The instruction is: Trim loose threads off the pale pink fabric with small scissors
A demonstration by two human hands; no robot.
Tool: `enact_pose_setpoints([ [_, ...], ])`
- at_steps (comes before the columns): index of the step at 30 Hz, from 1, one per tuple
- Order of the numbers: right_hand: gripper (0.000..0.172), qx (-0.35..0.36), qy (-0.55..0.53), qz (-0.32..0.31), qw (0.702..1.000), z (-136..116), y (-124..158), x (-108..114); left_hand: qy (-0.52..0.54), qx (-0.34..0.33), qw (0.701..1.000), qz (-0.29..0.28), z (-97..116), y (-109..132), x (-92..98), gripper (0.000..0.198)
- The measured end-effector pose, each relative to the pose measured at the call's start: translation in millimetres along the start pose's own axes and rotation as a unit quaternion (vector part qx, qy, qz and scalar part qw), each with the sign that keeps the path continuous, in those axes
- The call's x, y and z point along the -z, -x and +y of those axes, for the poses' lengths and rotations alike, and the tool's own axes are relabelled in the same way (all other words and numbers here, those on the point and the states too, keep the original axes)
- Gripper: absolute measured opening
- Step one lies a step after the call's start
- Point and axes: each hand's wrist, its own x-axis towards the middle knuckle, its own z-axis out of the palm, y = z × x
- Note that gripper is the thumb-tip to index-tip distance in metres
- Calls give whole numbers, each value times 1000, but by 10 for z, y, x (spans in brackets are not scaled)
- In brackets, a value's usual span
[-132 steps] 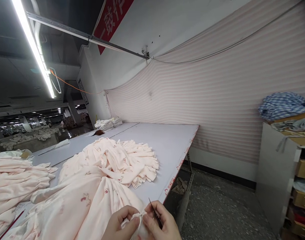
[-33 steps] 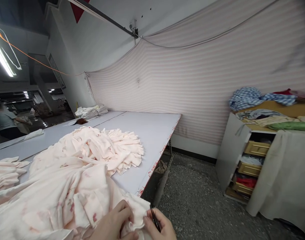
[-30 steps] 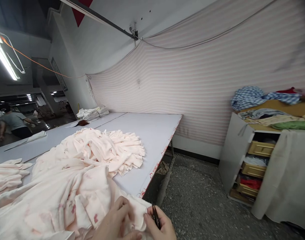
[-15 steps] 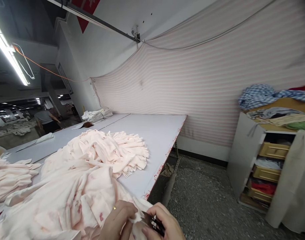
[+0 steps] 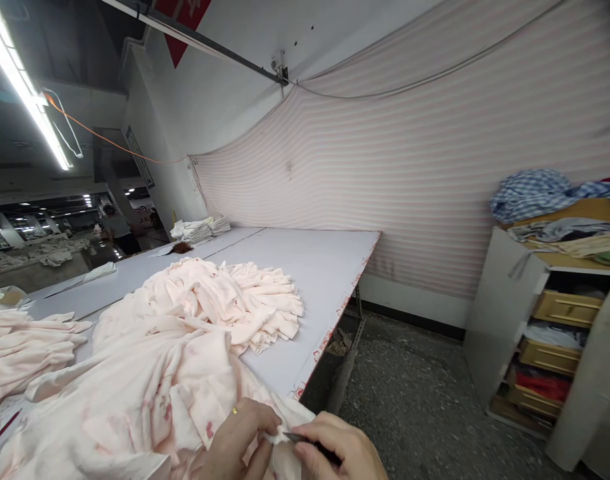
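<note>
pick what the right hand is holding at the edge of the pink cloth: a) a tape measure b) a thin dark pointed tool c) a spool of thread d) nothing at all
b: the right hand pinches a thin dark pointed tool whose tip meets the edge of the pink cloth that the left hand holds bunched.
</note>
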Motion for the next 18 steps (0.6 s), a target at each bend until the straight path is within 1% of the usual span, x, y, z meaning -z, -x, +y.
enact_pose_setpoints([
  [2,23,-21,-16,16,1000,60,5,-71,7,-2,1000,16,-13,8,-1,32],
  [3,22,-36,-30,23,999,94,1,-120,18,16,999,23,-17,6,-1,28],
  [4,20,-46,-44,34,997,129,-10,-172,41,55,997,21,-20,1,-2,22],
  [5,17,-49,-56,49,996,162,-29,-225,84,111,990,13,-22,-8,-5,14],
  [6,11,-45,-64,73,994,191,-56,-273,148,176,973,-1,-27,-17,-12,5],
  [7,9,-34,-67,100,992,217,-88,-312,224,241,944,-19,-36,-24,-24,8],
  [8,13,-20,-69,127,989,236,-121,-342,302,295,906,-33,-51,-29,-41,18],
  [9,15,-8,-74,146,986,251,-151,-364,374,333,865,-44,-72,-28,-64,26],
  [11,16,-2,-97,164,982,265,-189,-394,480,369,795,-34,-128,-10,-121,33],
  [13,17,14,-115,165,979,268,-189,-426,537,386,750,-12,-185,19,-179,34],
  [14,16,32,-121,164,978,266,-177,-448,553,390,736,-2,-207,34,-201,33],
  [15,13,53,-125,162,977,262,-162,-472,561,390,730,6,-222,45,-217,33],
  [16,11,74,-127,160,976,256,-147,-496,563,386,731,11,-230,54,-225,33],
  [18,14,96,-117,156,976,234,-128,-531,548,368,751,7,-228,63,-222,33],
])
